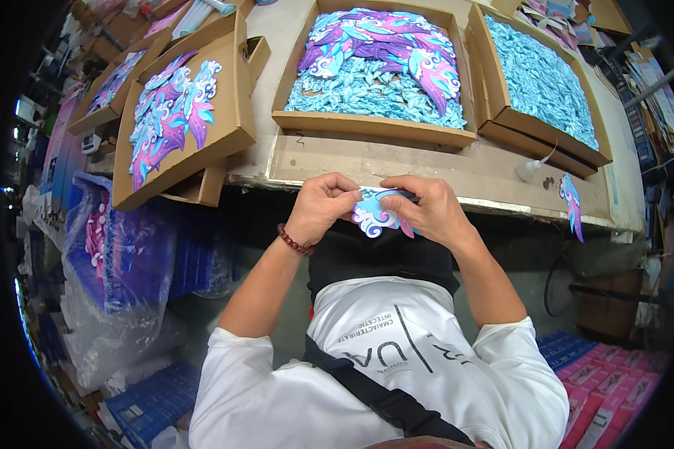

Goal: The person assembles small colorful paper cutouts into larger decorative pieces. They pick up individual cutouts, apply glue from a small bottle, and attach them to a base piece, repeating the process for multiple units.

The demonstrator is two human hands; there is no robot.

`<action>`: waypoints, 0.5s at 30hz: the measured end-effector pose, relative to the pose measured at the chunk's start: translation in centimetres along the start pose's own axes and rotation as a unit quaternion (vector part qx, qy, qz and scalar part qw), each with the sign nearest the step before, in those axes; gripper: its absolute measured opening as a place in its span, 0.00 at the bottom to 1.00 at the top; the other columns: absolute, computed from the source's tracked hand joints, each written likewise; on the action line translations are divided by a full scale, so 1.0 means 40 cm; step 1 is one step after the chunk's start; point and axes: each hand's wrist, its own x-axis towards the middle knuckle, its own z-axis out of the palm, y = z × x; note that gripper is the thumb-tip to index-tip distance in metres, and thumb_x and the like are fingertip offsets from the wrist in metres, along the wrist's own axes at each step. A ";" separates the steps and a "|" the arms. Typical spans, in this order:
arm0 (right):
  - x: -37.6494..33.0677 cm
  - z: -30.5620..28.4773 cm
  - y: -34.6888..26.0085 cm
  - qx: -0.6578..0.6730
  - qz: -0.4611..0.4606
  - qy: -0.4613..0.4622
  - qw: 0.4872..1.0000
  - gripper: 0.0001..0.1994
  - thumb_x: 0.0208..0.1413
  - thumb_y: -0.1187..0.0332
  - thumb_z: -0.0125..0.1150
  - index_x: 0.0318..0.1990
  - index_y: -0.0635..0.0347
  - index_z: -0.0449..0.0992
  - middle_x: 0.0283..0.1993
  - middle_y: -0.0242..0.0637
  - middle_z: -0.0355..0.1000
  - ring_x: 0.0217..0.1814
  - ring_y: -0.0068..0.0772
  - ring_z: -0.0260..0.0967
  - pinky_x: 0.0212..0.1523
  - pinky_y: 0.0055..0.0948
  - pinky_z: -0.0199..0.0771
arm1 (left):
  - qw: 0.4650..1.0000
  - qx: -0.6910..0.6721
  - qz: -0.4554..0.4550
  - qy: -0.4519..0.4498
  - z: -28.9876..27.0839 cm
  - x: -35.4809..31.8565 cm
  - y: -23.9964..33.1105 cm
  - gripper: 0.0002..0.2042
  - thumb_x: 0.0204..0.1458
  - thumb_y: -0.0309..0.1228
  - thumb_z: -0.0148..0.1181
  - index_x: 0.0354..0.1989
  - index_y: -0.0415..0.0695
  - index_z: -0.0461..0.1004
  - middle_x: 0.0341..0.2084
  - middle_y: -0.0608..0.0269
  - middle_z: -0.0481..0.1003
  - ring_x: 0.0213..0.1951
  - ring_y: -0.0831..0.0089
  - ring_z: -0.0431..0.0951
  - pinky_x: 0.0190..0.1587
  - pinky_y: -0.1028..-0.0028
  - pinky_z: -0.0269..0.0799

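Close to the table's front edge, a flat purple, white and light-blue cutout (374,217) with wave-like swirls is held between my two hands. My left hand (316,211), with a beaded bracelet at its wrist, pinches at the cutout's left upper edge. Between its fingertips, any small part is too hidden to make out. My right hand (436,213) grips the right side, thumb laid across the face. Ahead, a cardboard box (374,127) holds similar cutouts (382,37) on top of teal leaf-shaped pieces (374,93).
More teal pieces (539,82) fill a box at the right. A white squeeze bottle (528,170) with a thin nozzle and a loose cutout (571,203) lie near the right front edge. Tilted boxes (236,112) with cutouts stand left, above a plastic-covered blue crate (120,247).
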 end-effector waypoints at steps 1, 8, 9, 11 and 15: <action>0.002 0.000 0.003 -0.007 -0.014 0.006 1.000 0.09 0.52 0.65 0.65 0.37 0.60 0.80 0.24 0.40 0.75 0.20 0.34 0.72 0.25 0.31 0.70 | 1.000 -0.003 -0.005 -0.006 0.000 -0.001 0.002 0.05 0.54 0.22 0.59 0.36 0.33 0.73 0.27 0.59 0.77 0.28 0.78 0.78 0.30 0.79 0.76; 0.007 -0.008 0.004 -0.030 -0.020 0.005 0.999 0.08 0.53 0.66 0.64 0.36 0.60 0.80 0.24 0.39 0.75 0.19 0.33 0.71 0.25 0.31 0.69 | 0.997 -0.041 -0.030 -0.055 -0.006 -0.003 0.011 0.08 0.53 0.24 0.59 0.37 0.31 0.74 0.29 0.56 0.77 0.31 0.73 0.80 0.35 0.73 0.83; 0.006 -0.010 0.001 -0.021 0.003 -0.005 1.000 0.08 0.53 0.66 0.64 0.36 0.60 0.80 0.24 0.39 0.75 0.19 0.33 0.71 0.25 0.31 0.69 | 0.997 -0.040 -0.030 -0.055 -0.006 -0.004 0.012 0.08 0.54 0.24 0.59 0.38 0.31 0.74 0.29 0.56 0.77 0.31 0.73 0.80 0.35 0.73 0.83; 0.005 -0.014 -0.004 0.002 0.046 -0.025 0.999 0.08 0.53 0.66 0.64 0.36 0.60 0.80 0.23 0.39 0.75 0.19 0.33 0.71 0.25 0.31 0.69 | 0.997 -0.038 -0.032 -0.056 -0.006 -0.004 0.013 0.08 0.54 0.24 0.58 0.38 0.31 0.74 0.29 0.56 0.77 0.32 0.73 0.80 0.35 0.73 0.83; 0.008 -0.013 -0.006 -0.013 0.040 -0.019 0.999 0.08 0.53 0.66 0.64 0.36 0.60 0.80 0.23 0.38 0.75 0.19 0.32 0.71 0.25 0.30 0.70 | 0.997 -0.034 -0.028 -0.065 -0.005 -0.006 0.015 0.08 0.53 0.24 0.59 0.37 0.31 0.74 0.29 0.56 0.78 0.31 0.73 0.80 0.35 0.75 0.82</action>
